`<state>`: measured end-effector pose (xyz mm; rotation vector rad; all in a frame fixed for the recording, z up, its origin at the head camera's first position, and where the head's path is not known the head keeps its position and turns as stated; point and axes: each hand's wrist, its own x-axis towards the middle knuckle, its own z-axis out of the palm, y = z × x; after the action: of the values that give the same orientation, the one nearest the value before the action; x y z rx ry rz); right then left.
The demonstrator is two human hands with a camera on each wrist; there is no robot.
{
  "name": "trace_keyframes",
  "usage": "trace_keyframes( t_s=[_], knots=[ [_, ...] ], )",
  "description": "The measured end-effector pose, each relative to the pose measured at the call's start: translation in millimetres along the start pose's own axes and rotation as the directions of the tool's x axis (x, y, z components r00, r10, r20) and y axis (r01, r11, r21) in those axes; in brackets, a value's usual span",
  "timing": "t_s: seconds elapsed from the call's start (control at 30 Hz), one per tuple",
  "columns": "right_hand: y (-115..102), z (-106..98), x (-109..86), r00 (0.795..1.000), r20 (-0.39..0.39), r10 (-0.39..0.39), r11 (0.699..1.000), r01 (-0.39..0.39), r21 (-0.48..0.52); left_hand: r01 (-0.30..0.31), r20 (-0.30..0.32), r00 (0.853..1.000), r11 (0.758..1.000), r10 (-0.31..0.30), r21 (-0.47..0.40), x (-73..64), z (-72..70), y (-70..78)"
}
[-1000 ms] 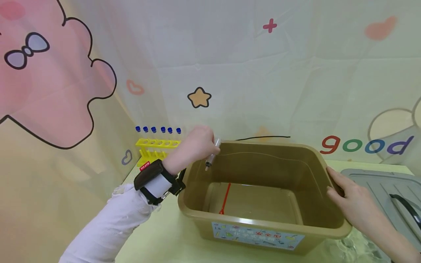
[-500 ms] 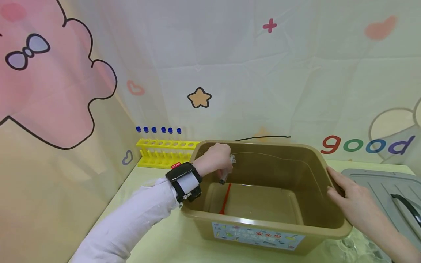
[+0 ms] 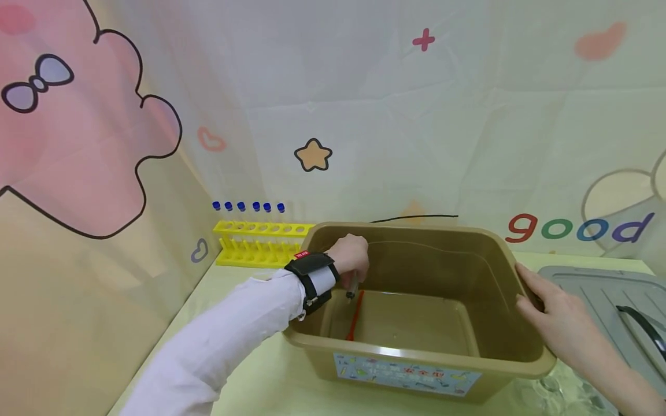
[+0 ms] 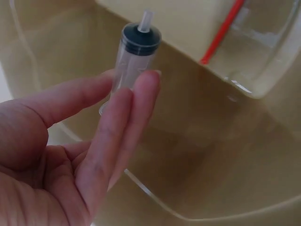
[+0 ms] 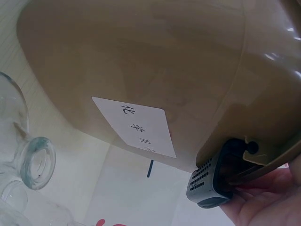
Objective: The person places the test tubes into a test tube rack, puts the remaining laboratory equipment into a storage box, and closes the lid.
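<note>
I have my left hand (image 4: 80,136) pinching a syringe (image 4: 134,59) between thumb and fingers, inside the brown box (image 3: 426,263), nozzle angled down. My right hand (image 3: 559,309) grips the rim at the box's other end. A red stick (image 3: 356,316) lies just below my left hand. I judge that loosening the pinch could let the smooth barrel slip and land on that stick. If my right hand tugged the rim, the box might shift and knock the clear glassware (image 5: 37,162) below that hand. The syringe's rear end is mostly hidden behind my left fingers, and I can't tell if its nozzle touches the box floor. The glassware is cut off, so I can't count pieces.
</note>
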<state>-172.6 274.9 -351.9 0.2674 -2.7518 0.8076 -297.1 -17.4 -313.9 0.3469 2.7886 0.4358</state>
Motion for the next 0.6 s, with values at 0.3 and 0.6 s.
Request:
trace_keyframes(
  t_s=[0.3,0.6],
  knots=[
    [0.0,0.2,-0.1,1.000,0.002,0.003,1.000,-0.003,0.010,0.099,0.041,0.994,0.995,-0.100,0.009,15.3,11.6,-12.4],
    [-0.7,1.0,-0.8,1.000,0.006,0.012,1.000,-0.012,-0.005,0.147,0.125,0.977,0.970,-0.172,0.193,127.0,90.5,-53.5]
  ],
)
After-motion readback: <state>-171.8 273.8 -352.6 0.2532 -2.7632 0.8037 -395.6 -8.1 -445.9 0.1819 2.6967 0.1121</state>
